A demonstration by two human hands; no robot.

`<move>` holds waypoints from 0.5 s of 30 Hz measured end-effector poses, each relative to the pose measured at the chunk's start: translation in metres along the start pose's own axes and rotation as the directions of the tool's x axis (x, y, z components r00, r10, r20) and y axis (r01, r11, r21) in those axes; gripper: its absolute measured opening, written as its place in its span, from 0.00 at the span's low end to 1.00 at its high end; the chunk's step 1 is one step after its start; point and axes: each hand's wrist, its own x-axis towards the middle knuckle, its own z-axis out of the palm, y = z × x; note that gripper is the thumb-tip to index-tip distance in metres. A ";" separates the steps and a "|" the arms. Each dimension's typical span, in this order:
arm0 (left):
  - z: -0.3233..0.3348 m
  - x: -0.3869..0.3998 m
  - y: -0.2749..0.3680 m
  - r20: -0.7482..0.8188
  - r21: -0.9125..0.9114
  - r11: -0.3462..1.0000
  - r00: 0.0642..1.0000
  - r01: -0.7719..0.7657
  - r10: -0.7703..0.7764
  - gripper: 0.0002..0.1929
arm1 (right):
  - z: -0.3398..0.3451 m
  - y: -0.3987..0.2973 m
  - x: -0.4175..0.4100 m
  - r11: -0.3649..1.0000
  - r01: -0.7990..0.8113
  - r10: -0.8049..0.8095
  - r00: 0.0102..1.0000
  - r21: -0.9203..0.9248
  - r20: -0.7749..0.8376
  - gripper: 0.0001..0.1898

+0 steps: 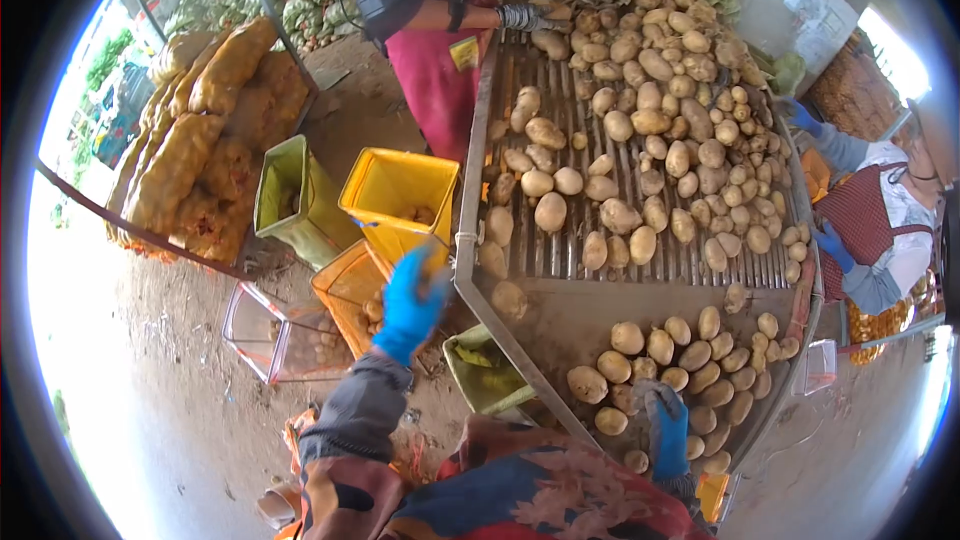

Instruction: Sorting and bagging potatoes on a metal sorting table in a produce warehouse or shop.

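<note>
My left hand (pixel 412 304), in a blue glove, is stretched over the containers left of the sorting table. It is motion-blurred; a brownish patch shows by its fingers, but whether that is a held potato I cannot tell. Just beyond it stands a yellow bin (pixel 397 165) with a few potatoes inside. Below the hand is an orange mesh-sided container (pixel 341 281) holding potatoes. My right hand (pixel 664 424), in a blue glove with grey fingers, is low among the potatoes (pixel 705 375) on the metal tray (pixel 555 315). Its fingertips are beside a potato (pixel 622 397); their grip is hidden.
Many potatoes cover the slatted rack (pixel 540 247). A person in a pink apron (pixel 435 82) handles potatoes at its far end; another person in blue gloves (pixel 832 244) stands right. Green bins (pixel 281 187), a clear-sided container (pixel 300 341) and filled mesh sacks (pixel 202 142) are left.
</note>
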 end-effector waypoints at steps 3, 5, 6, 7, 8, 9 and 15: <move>0.052 0.054 0.039 0.355 0.431 0.795 0.891 -0.426 0.284 0.33 | -0.002 0.010 -0.006 0.994 0.107 -0.103 0.991 0.032 -0.085 0.12; 0.084 0.074 0.025 0.422 0.640 0.637 0.890 -0.429 0.176 0.38 | -0.008 0.007 -0.012 0.992 0.120 -0.116 0.989 0.036 -0.090 0.12; 0.091 0.077 0.022 0.427 0.633 0.637 0.884 -0.441 0.188 0.38 | -0.011 0.003 -0.017 0.992 0.121 -0.116 0.988 0.039 -0.104 0.12; 0.097 0.079 0.019 0.431 0.674 0.610 0.892 -0.417 0.133 0.38 | -0.013 -0.002 -0.023 0.993 0.117 -0.113 0.984 0.023 -0.135 0.11; 0.107 0.079 0.019 0.435 0.708 0.584 0.897 -0.397 0.081 0.37 | -0.016 -0.004 -0.027 0.994 0.110 -0.107 0.979 0.005 -0.173 0.11; 0.117 0.075 0.015 0.377 0.714 0.592 0.918 -0.374 0.125 0.34 | -0.019 0.002 -0.029 0.994 0.105 -0.102 0.977 0.006 -0.185 0.11; 0.146 0.031 0.040 0.487 0.377 0.860 0.864 -0.343 0.131 0.24 | -0.038 0.036 -0.051 0.999 0.013 0.006 0.931 0.049 -0.364 0.10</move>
